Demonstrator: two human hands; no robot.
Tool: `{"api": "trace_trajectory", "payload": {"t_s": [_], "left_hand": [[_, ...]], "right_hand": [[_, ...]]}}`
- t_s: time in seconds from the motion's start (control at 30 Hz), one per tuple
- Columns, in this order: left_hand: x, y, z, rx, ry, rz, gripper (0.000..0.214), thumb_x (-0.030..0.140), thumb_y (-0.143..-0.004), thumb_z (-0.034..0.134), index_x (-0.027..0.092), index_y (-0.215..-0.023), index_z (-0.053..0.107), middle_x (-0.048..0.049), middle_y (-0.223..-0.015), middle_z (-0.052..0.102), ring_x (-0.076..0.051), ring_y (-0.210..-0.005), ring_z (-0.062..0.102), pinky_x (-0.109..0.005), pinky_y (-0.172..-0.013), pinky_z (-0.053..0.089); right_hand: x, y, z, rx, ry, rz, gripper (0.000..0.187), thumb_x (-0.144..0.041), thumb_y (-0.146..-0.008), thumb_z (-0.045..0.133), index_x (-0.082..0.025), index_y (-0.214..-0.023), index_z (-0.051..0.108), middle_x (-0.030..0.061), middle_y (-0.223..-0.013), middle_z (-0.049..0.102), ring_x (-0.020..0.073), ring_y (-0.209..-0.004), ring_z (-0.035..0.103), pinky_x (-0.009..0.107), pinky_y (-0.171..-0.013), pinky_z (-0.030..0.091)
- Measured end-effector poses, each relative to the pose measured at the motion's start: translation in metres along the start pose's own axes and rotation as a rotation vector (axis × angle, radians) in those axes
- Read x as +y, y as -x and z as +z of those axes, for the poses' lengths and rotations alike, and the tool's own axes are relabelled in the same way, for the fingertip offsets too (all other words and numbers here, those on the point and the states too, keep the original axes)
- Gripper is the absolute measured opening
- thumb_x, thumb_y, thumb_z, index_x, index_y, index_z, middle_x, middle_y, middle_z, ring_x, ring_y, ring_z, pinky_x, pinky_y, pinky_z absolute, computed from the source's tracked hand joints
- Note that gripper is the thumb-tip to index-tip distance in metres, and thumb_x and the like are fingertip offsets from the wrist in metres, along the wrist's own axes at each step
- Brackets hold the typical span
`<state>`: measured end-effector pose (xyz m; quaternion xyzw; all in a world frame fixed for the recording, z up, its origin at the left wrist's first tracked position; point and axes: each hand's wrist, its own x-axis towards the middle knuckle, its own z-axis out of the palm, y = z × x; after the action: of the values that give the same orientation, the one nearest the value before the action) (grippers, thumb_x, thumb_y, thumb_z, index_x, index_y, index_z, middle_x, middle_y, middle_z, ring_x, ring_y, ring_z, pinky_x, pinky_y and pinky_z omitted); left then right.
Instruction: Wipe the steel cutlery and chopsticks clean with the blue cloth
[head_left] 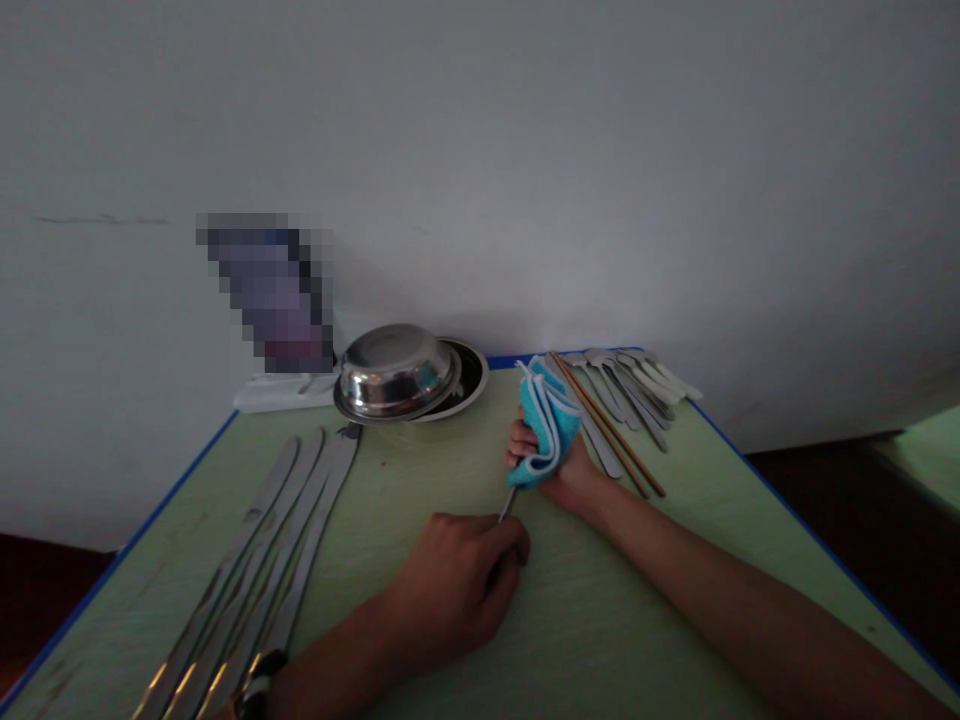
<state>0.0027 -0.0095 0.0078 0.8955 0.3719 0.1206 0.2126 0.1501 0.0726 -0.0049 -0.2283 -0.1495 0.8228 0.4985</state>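
My left hand [457, 590] is closed around the handle end of a thin metal utensil [507, 504] near the middle of the green table [420, 470]. My right hand [559, 470] grips a folded blue cloth [547, 420], and the cloth wraps the utensil's far end, so that end is hidden. The two hands sit close together, the right one just beyond the left.
Several long metal knives [270, 560] lie side by side at the left. Two steel bowls [401, 375] stand at the back by the wall, next to a white block [281, 392]. Wooden chopsticks [607, 425] and several spoons [637, 385] lie at the back right.
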Motion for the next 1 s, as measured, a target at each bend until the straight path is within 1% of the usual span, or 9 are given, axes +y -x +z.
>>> {"api": "trace_trajectory", "payload": {"t_s": [0.13, 0.3, 0.5, 0.6, 0.67, 0.73, 0.8, 0.9, 1.0], "left_hand": [[0.0006, -0.0002, -0.0013, -0.009, 0.0, -0.007, 0.016, 0.014, -0.081, 0.04, 0.021, -0.085, 0.053, 0.0008, -0.071, 0.063, -0.015, -0.061, 0.059, -0.025, -0.059, 0.037], [0.0001, 0.0008, -0.0042, -0.018, 0.052, -0.02, 0.017, 0.015, -0.085, 0.036, 0.02, -0.087, 0.052, 0.0006, -0.069, 0.062, -0.015, -0.061, 0.06, -0.025, -0.06, 0.039], [-0.0026, 0.0018, -0.0027, 0.036, 0.069, -0.088, 0.023, 0.018, -0.087, 0.034, 0.02, -0.108, 0.043, 0.0035, -0.063, 0.056, -0.015, -0.052, 0.056, -0.026, -0.057, 0.036], [-0.0022, 0.0026, -0.0018, 0.064, 0.067, -0.111, 0.025, 0.02, -0.088, 0.033, 0.021, -0.112, 0.04, 0.0039, -0.063, 0.054, -0.015, -0.052, 0.055, -0.027, -0.057, 0.035], [-0.002, 0.0028, -0.0023, 0.082, 0.091, -0.12, 0.024, 0.021, -0.089, 0.033, 0.021, -0.112, 0.039, 0.0044, -0.061, 0.052, -0.015, -0.054, 0.054, -0.028, -0.058, 0.036], [-0.0029, 0.0021, -0.0029, 0.113, 0.186, -0.141, 0.023, 0.021, -0.089, 0.034, 0.022, -0.113, 0.036, 0.0045, -0.063, 0.052, -0.015, -0.056, 0.054, -0.028, -0.058, 0.037], [-0.0048, 0.0004, -0.0027, 0.181, 0.363, -0.189, 0.024, 0.022, -0.09, 0.035, 0.022, -0.114, 0.029, 0.0041, -0.068, 0.055, -0.014, -0.058, 0.054, -0.026, -0.057, 0.039], [-0.0081, -0.0033, -0.0006, 0.308, 0.658, -0.273, 0.027, 0.024, -0.091, 0.038, 0.024, -0.112, 0.022, 0.0037, -0.077, 0.056, -0.01, -0.054, 0.051, -0.023, -0.053, 0.042], [-0.0089, -0.0064, 0.0004, 0.337, 0.792, -0.327, 0.033, 0.029, -0.09, 0.041, 0.024, -0.116, 0.021, 0.0043, -0.076, 0.057, -0.008, -0.047, 0.049, -0.021, -0.046, 0.042]], "right_hand": [[0.0032, -0.0028, -0.0001, 0.021, 0.079, -0.011, 0.023, -0.023, -0.072, 0.044, -0.02, -0.054, 0.03, -0.0061, -0.044, 0.034, 0.0064, -0.038, 0.029, 0.02, -0.044, 0.033], [0.0054, -0.0018, -0.0002, 0.003, 0.19, -0.1, 0.023, -0.021, -0.067, 0.054, -0.02, -0.055, 0.034, -0.0068, -0.047, 0.038, 0.0065, -0.042, 0.033, 0.02, -0.045, 0.035], [0.0087, 0.0027, 0.0019, 0.095, 0.39, -0.235, 0.018, -0.029, -0.064, 0.064, -0.019, -0.063, 0.05, -0.0046, -0.052, 0.053, 0.0099, -0.049, 0.046, 0.022, -0.049, 0.038], [0.0078, 0.0034, 0.0036, 0.122, 0.374, -0.243, 0.018, -0.031, -0.065, 0.064, -0.019, -0.062, 0.052, -0.0049, -0.051, 0.055, 0.01, -0.048, 0.047, 0.023, -0.049, 0.039], [0.0058, 0.0026, 0.0041, 0.123, 0.326, -0.211, 0.017, -0.03, -0.067, 0.064, -0.019, -0.062, 0.053, -0.0058, -0.049, 0.055, 0.0096, -0.047, 0.046, 0.023, -0.05, 0.04], [0.0033, 0.001, 0.0038, 0.118, 0.265, -0.152, 0.013, -0.029, -0.07, 0.062, -0.018, -0.066, 0.056, -0.0055, -0.05, 0.057, 0.0111, -0.051, 0.051, 0.024, -0.054, 0.043], [0.0013, -0.0007, 0.0029, 0.117, 0.21, -0.111, 0.011, -0.028, -0.071, 0.061, -0.017, -0.073, 0.06, -0.0036, -0.057, 0.062, 0.0138, -0.061, 0.057, 0.026, -0.061, 0.046], [0.0004, -0.002, 0.0006, 0.109, 0.175, -0.131, 0.018, -0.03, -0.07, 0.063, -0.017, -0.082, 0.062, -0.0016, -0.068, 0.067, 0.0162, -0.072, 0.062, 0.029, -0.069, 0.049], [0.0019, -0.0012, -0.0011, 0.097, 0.198, -0.169, 0.026, -0.032, -0.067, 0.068, -0.018, -0.087, 0.063, -0.0004, -0.075, 0.069, 0.017, -0.074, 0.064, 0.031, -0.073, 0.05]]}}
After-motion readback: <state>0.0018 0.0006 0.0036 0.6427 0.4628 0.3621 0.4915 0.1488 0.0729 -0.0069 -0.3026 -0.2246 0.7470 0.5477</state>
